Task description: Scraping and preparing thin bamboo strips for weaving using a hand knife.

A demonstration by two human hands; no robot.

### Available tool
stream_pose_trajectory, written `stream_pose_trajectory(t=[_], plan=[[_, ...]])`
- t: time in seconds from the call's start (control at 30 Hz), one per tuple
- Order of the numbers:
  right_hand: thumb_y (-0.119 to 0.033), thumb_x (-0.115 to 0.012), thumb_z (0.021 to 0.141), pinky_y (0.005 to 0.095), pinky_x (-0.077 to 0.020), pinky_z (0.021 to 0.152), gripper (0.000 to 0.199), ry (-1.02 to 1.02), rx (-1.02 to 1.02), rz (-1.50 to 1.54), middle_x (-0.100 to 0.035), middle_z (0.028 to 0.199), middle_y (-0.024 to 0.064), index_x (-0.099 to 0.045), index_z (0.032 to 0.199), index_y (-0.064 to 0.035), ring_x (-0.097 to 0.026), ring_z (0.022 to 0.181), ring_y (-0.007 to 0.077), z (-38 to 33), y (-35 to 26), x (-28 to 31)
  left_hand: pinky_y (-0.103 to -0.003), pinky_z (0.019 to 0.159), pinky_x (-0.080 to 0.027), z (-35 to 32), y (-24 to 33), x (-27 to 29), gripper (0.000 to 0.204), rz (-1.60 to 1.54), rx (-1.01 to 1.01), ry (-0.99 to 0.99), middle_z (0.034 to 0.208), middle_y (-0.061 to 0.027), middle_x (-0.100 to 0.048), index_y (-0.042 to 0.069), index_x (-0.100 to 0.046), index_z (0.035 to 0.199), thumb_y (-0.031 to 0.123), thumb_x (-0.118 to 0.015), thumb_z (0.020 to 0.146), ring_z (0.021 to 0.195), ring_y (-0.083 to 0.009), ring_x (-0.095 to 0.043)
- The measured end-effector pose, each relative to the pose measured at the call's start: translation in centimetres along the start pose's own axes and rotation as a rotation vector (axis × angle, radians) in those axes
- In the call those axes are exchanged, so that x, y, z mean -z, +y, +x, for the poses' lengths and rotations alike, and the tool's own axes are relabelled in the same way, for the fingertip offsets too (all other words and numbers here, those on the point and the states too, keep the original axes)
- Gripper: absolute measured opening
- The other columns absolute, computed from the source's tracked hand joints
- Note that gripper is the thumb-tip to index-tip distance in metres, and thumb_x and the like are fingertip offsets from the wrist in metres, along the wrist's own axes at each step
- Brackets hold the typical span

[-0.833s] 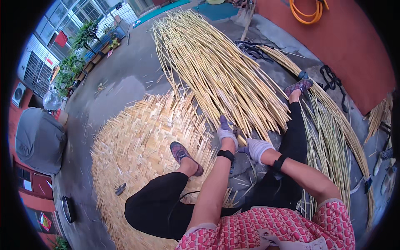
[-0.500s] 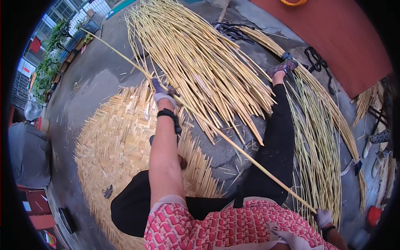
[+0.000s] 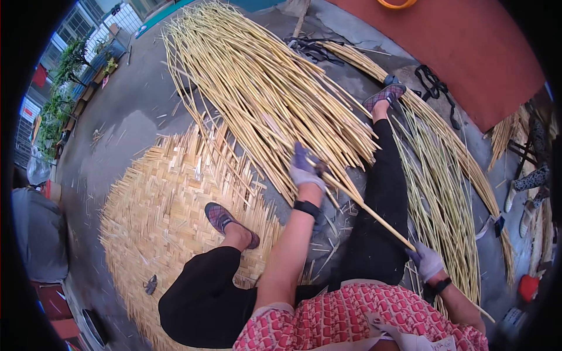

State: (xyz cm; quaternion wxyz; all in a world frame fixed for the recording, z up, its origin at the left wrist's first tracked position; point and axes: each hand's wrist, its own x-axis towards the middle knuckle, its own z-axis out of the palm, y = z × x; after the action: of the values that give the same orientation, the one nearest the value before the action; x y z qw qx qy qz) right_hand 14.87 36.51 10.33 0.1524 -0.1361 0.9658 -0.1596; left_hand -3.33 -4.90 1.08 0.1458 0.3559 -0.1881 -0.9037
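A long pale stalk [image 3: 376, 214] slants across in front of my body, running from the pile down to the lower right. My left hand [image 3: 307, 167], in a grey and purple glove, is closed round it near the edge of the stalk pile [image 3: 257, 82]. Further down the same stalk, my gloved right hand [image 3: 428, 262] grips it close to my right hip, and a thin end sticks out beyond my right forearm. On the left lies a round woven mat [image 3: 149, 202] with ragged strip ends, partly under my left foot [image 3: 225, 222].
Greener stalks [image 3: 439, 199] lie on the right beside a long tied bundle [image 3: 453, 131]. Black straps [image 3: 433, 88] rest near a red sheet [image 3: 462, 52]. Potted plants [image 3: 70, 64] line the far left. A grey covered object [image 3: 41, 234] stands at the left edge.
My left hand has come right and nearer to me, over the pile's near edge. My right hand has moved up and left. My left foot now shows on the mat.
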Motion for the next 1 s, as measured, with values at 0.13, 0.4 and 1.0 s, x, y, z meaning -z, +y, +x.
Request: stream_pose_trajectory(t=[0.13, 0.4, 1.0], plan=[[-0.032, -0.064, 0.086, 0.0455, -0.0488, 0.064, 0.027, -0.269, -0.400, -0.229, -0.061, 0.072, 0.0204, -0.058, 0.082, -0.0059, -0.062, 0.071, 0.0395, -10.2, 2.4, 3.9, -0.030, 0.034, -0.040, 4.7, 8.9, 1.8, 0.055, 0.100, -0.387, 0.051, 0.048, -0.0022, -0.040, 0.009, -0.047, 0.088, 0.056, -0.072, 0.073, 0.034, -0.0149, -0.042], [-0.027, -0.059, 0.091, 0.0411, -0.0447, 0.058, 0.025, -0.107, -0.344, 0.209, -0.059, 0.074, 0.0214, -0.058, 0.086, -0.0034, -0.060, 0.067, 0.0363, -3.5, -2.0, -0.1, -0.030, 0.031, -0.033, -3.5, -5.2, -0.9, 0.038, 0.103, -0.003, 0.005, 0.072, -0.0023, -0.050, 0.011, -0.054, 0.089, 0.043, -0.073, 0.078, 0.041, -0.0167, -0.043], [-0.014, -0.066, 0.085, 0.0454, -0.0387, 0.048, 0.016, -0.070, -0.333, 0.128, -0.050, 0.060, 0.0201, -0.053, 0.084, -0.0045, -0.053, 0.056, 0.0419, -9.1, 0.6, -4.6, -0.029, 0.031, -0.029, 11.7, 9.7, 2.1, 0.044, 0.102, -0.243, -0.101, 0.053, 0.0001, -0.040, 0.010, -0.048, 0.084, 0.045, -0.074, 0.077, 0.034, -0.0150, -0.039]])
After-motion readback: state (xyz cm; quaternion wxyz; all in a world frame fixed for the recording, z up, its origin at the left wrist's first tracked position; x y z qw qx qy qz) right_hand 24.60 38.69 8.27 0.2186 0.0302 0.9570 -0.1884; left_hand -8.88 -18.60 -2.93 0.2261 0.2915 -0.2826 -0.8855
